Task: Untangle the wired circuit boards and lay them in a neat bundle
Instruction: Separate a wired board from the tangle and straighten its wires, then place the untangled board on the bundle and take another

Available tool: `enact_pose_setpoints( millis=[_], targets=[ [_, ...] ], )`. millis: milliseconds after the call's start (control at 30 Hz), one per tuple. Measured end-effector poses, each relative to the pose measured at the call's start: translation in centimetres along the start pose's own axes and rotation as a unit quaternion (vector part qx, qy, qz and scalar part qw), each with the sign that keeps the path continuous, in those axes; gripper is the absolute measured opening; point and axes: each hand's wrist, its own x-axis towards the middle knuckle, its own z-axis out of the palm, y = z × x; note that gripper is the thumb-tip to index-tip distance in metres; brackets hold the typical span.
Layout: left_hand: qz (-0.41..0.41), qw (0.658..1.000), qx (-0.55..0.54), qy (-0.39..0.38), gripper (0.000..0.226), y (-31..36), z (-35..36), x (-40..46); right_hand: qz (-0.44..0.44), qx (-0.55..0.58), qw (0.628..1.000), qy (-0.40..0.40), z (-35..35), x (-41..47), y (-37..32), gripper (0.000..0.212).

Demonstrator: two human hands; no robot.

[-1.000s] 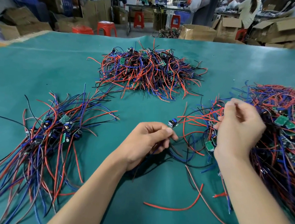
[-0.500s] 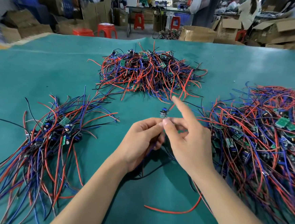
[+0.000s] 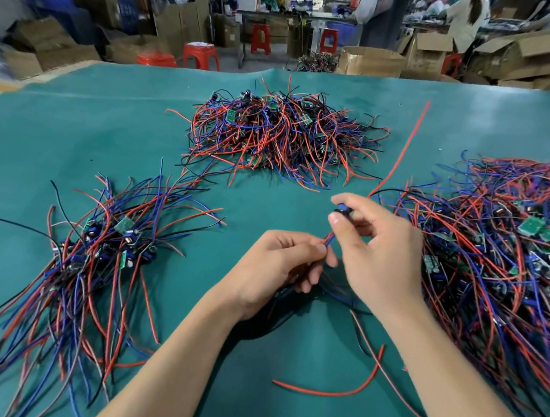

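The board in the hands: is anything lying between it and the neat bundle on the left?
Nothing visible on the way. The board is pinched in the right hand, its wires held by the left hand. Between them and the neat bundle lies only bare green mat.

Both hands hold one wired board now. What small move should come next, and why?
Probably carry it left onto the neat bundle. The right hand pinches the small board, the left hand gathers its wires, and one red wire already trails free of the tangled pile.
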Motion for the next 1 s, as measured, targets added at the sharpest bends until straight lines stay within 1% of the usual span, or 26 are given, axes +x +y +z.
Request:
enact_pose_setpoints(
  millis=[133,200,300,367,400,433,500,567,600,667,733,800,867,900,1000],
  targets=[
    [-0.009,0.999,0.013,-0.028,0.022,0.0,0.2,0.0,0.007,-0.025,0.998,0.062,-1.7,1.3,0.7,0.017],
    [-0.013,0.999,0.014,-0.036,0.022,0.1,0.3,-0.1,0.015,-0.038,0.994,0.103,-2.6,1.9,1.0,0.020],
    [-0.015,0.999,0.026,-0.042,0.022,0.1,0.3,-0.1,0.035,-0.069,0.978,0.192,-5.1,3.0,1.4,0.027],
    [-0.012,0.999,0.017,-0.034,0.022,0.0,0.2,-0.1,0.042,-0.082,0.965,0.245,-7.6,3.9,1.3,0.026],
    [-0.011,1.000,0.007,-0.028,0.024,-0.1,0.2,-0.1,0.044,-0.074,0.963,0.256,-8.8,4.3,1.0,0.024],
    [-0.011,1.000,-0.003,-0.023,0.026,-0.1,0.1,-0.1,0.048,-0.073,0.965,0.249,-10.0,4.6,0.5,0.021],
    [-0.011,1.000,-0.014,-0.013,0.026,-0.2,0.1,0.1,0.057,-0.060,0.978,0.192,-11.8,5.2,-1.0,0.018],
    [-0.012,1.000,-0.019,-0.005,0.025,-0.2,0.2,0.1,0.071,-0.042,0.989,0.125,-12.9,5.9,-2.3,0.026],
    [-0.012,1.000,-0.021,0.001,0.026,-0.4,0.1,0.2,0.072,-0.052,0.991,0.102,-13.4,6.5,-2.6,0.029],
    [-0.014,1.000,-0.026,0.005,0.027,-0.4,0.1,0.1,0.067,-0.069,0.993,0.075,-14.4,7.4,-2.5,0.031],
    [-0.014,1.000,-0.026,0.008,0.027,-0.5,0.1,0.2,0.066,-0.061,0.994,0.069,-15.6,8.1,-2.7,0.026],
    [-0.015,1.000,-0.021,0.014,0.025,-0.4,0.0,0.3,0.064,-0.097,0.992,0.059,-16.3,8.6,-3.8,0.020],
    [-0.012,1.000,-0.010,0.020,0.023,-0.4,0.1,0.2,0.072,-0.095,0.993,0.022,-14.9,8.2,-5.2,0.012],
    [-0.012,1.000,-0.010,0.023,0.023,-0.2,0.3,0.2,0.069,-0.077,0.995,-0.002,-13.5,7.6,-6.3,0.013],
    [-0.014,0.999,-0.008,0.028,0.024,-0.2,0.3,0.3,0.034,0.027,0.993,-0.113,-7.1,5.8,-10.4,0.012]
  ],
)
